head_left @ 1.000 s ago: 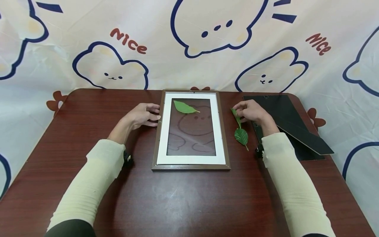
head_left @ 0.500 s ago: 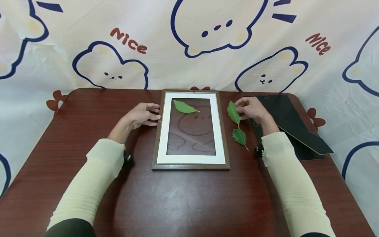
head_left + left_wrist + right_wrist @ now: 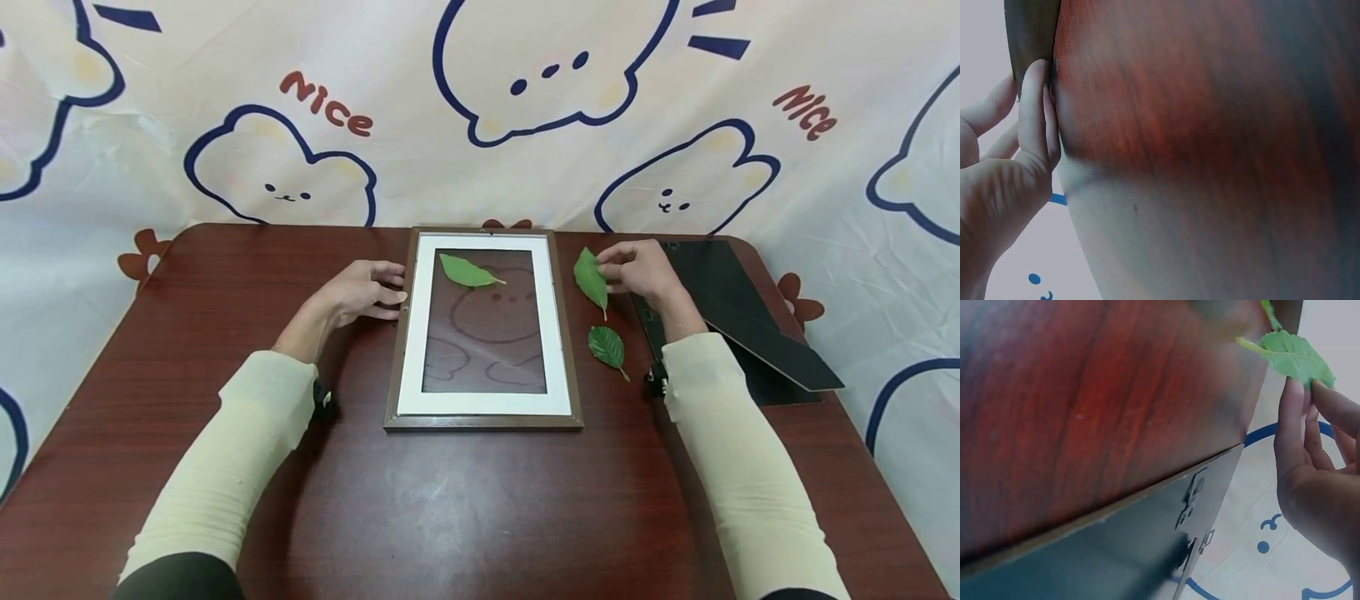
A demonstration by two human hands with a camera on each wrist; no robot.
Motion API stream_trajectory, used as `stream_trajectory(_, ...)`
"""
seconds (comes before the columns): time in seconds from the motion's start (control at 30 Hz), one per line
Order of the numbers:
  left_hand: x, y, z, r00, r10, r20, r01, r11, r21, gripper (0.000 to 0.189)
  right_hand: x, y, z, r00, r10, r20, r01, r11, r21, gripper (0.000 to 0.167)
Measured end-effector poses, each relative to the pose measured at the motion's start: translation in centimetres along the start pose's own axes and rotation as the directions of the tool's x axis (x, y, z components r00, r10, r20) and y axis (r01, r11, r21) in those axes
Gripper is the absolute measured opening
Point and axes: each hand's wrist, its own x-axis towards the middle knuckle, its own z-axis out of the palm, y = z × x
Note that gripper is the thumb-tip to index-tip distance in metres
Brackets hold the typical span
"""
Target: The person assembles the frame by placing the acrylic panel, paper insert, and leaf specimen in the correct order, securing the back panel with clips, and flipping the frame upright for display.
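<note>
My right hand [image 3: 641, 271] pinches a green leaf [image 3: 589, 279] by its edge between thumb and fingertips, stem pointing down. In the right wrist view the held leaf [image 3: 1297, 357] shows its pale underside. A smaller, darker leaf [image 3: 606, 345] lies on the table just below it. To the left is a picture frame [image 3: 483, 423] with a brown border and white mat, and another leaf [image 3: 467, 271] rests at the top left of its window. My left hand [image 3: 356, 292] touches the frame's left side with extended fingers; in the left wrist view fingertips meet the frame edge [image 3: 1032, 37].
A black backing board [image 3: 708, 267] with a stand flap [image 3: 780, 346] lies at the right, partly under my right forearm. The dark red-brown table [image 3: 450, 517] backs onto a white cloth [image 3: 420, 175] with cartoon prints.
My right hand has turned the pinched leaf flatter and raised it slightly, parting it from the smaller leaf below. That smaller leaf shifted slightly left. My left hand and the frame stay put.
</note>
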Motion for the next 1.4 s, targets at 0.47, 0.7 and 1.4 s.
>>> stream_trajectory(0.47,0.0,-0.2,-0.1,1.000,0.003,0.001,-0.003,1.000,-0.006,0.063,0.0,-0.7,0.1,1.000,-0.018,0.003,0.017,0.988,0.151,0.027)
stream_trajectory(0.7,0.0,-0.2,0.0,1.000,0.006,0.003,-0.006,1.000,-0.003,0.063,0.4,-1.4,0.6,1.000,-0.007,-0.002,0.007,0.976,0.217,0.024)
stream_trajectory(1.4,0.2,-0.2,-0.1,1.000,0.009,0.010,-0.009,1.000,-0.002,0.064,0.9,-2.7,2.5,0.993,-0.053,0.106,0.016,0.944,0.328,0.021)
